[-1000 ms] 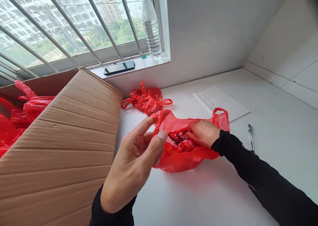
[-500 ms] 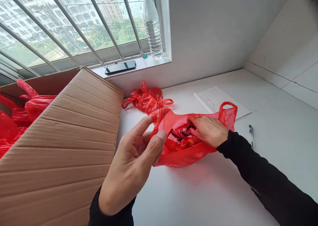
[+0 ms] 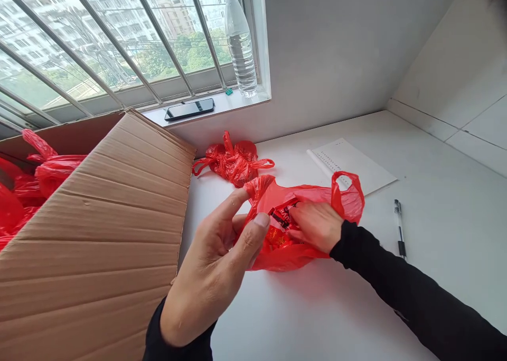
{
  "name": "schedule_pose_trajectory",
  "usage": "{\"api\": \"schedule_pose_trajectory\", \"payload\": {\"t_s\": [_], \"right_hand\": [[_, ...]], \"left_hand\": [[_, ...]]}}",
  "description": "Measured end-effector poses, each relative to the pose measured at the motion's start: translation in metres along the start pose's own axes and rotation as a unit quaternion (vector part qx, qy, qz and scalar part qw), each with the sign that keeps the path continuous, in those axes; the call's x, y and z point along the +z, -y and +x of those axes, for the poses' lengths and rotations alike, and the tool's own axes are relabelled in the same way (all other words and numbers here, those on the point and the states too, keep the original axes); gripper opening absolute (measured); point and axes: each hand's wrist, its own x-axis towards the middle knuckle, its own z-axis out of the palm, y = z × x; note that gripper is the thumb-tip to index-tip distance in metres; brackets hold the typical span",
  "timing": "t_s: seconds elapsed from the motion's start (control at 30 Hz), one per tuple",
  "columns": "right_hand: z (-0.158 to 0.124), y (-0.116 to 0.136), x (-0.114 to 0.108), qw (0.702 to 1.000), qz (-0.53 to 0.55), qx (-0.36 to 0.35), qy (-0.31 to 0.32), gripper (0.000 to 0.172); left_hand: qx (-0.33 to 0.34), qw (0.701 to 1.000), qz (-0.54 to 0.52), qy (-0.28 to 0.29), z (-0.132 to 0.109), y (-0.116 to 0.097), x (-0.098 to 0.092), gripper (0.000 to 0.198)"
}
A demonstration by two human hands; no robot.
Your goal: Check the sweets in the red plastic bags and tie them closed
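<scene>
An open red plastic bag (image 3: 277, 261) rests on the white table with small red and black packets (image 3: 279, 218) inside. My left hand (image 3: 222, 260) holds the bag's left side, its index finger at the gathered left handle and its thumb over the near rim. Inside the bag's mouth, my right hand (image 3: 317, 226) reaches down among the packets from the right. Its fingertips are hidden there, so any grip is unclear. The bag's right handle loop (image 3: 348, 178) stands up behind my right wrist.
A cardboard box (image 3: 99, 234) with red bags (image 3: 59, 173) in it stands at the left. Behind lies a knotted red bag (image 3: 235, 163). A notebook (image 3: 356, 165) and pen (image 3: 399, 229) lie right. The sill holds a phone (image 3: 190, 109) and water bottle (image 3: 241, 49).
My right hand has shifted left and slightly down, deeper among the packets. The bag's right handle has moved left with it. My left hand keeps its hold.
</scene>
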Motion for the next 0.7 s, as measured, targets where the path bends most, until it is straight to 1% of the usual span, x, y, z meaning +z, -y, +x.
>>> {"api": "schedule_pose_trajectory", "payload": {"t_s": [0.1, 0.17, 0.23, 0.33, 0.4, 0.47, 0.6, 0.63, 0.7], "right_hand": [[0.002, 0.002, 0.002, 1.0, 0.016, -0.016, 0.007, 0.011], [0.0, 0.001, -0.001, 0.999, 0.034, -0.024, -0.015, 0.008], [-0.004, -0.003, -0.007, 0.996, 0.072, -0.025, -0.049, 0.009], [-0.011, -0.01, -0.017, 0.987, 0.139, -0.008, -0.082, 0.013], [-0.014, -0.012, -0.021, 0.982, 0.162, -0.006, -0.098, 0.019], [-0.013, -0.011, -0.02, 0.978, 0.177, -0.023, -0.112, 0.023], [-0.004, -0.007, -0.013, 0.959, 0.238, -0.101, -0.115, 0.031], [-0.002, -0.007, -0.012, 0.957, 0.241, -0.109, -0.123, 0.034], [-0.001, -0.009, -0.012, 0.959, 0.226, -0.099, -0.139, 0.037]], "left_hand": [[0.002, 1.0, -0.001, 0.005, 0.0, 0.0, -0.002, 0.04], [0.003, 1.0, -0.004, -0.003, 0.0, 0.0, -0.002, 0.041], [0.008, 1.0, -0.006, -0.009, 0.0, -0.001, -0.003, 0.041], [0.013, 1.0, -0.007, -0.008, 0.0, -0.002, -0.002, 0.038], [0.013, 1.0, -0.007, -0.008, 0.0, -0.002, -0.001, 0.038], [0.013, 1.0, -0.004, -0.007, 0.0, -0.002, -0.001, 0.038], [0.013, 1.0, 0.019, -0.017, 0.001, -0.001, -0.002, 0.034], [0.013, 0.999, 0.025, -0.023, 0.001, 0.0, -0.002, 0.031], [0.015, 0.999, 0.028, -0.029, 0.001, 0.001, -0.003, 0.025]]}}
